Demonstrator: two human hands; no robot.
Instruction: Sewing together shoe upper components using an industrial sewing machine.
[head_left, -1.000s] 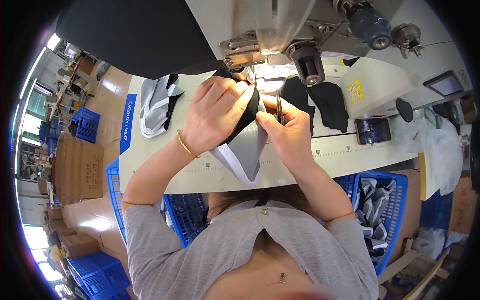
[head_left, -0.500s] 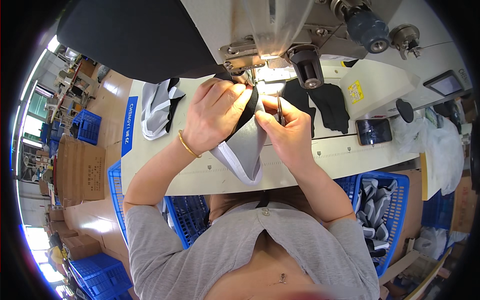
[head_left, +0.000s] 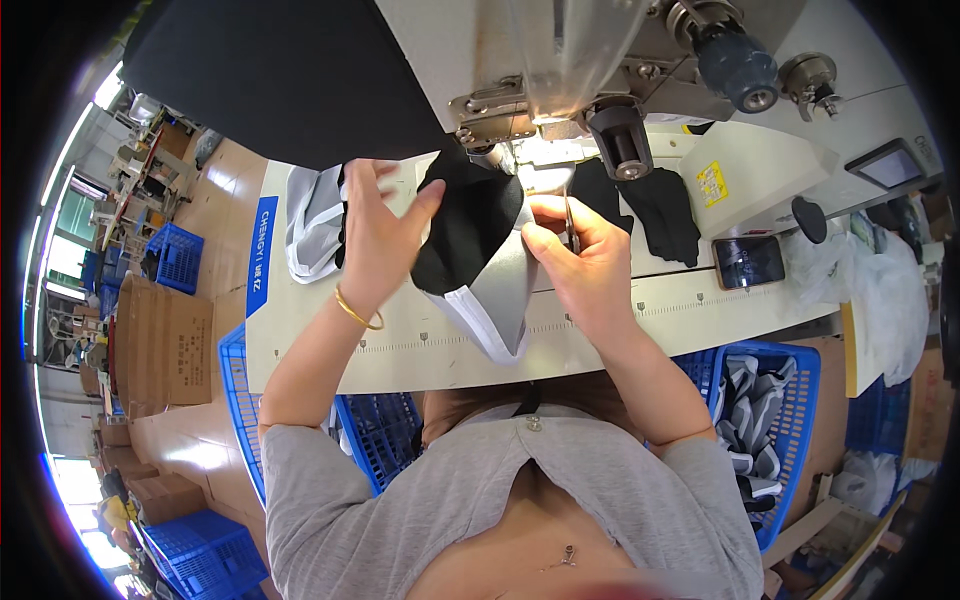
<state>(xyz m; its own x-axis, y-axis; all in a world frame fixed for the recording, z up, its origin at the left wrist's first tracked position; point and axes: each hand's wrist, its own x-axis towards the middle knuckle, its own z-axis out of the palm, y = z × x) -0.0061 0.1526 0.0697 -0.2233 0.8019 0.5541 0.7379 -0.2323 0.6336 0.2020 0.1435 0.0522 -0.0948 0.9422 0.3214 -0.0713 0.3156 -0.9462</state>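
Note:
A grey and black fabric piece (head_left: 490, 300) with a white edge band lies below the sewing machine's presser foot (head_left: 497, 157), its black side spread out to the left. My right hand (head_left: 588, 262) pinches its right edge. In the same hand sits a slim, pointed metal tool (head_left: 571, 220); whether it is snips or tweezers I cannot tell. My left hand (head_left: 382, 235), wearing a gold bangle, is slightly blurred, with thumb and fingers apart. Its thumb is at the left edge of the black cloth; contact is unclear.
More grey fabric (head_left: 315, 225) lies at the table's left, and black pieces (head_left: 665, 215) lie right of the needle area. A phone (head_left: 748, 263) rests farther right. Blue baskets (head_left: 800, 400) stand below the table edge. The machine head (head_left: 690, 50) hangs over the work.
My left hand has let go near the presser foot and moved left, its fingers spreading. The black side of the fabric now opens out leftward. My right hand has barely shifted.

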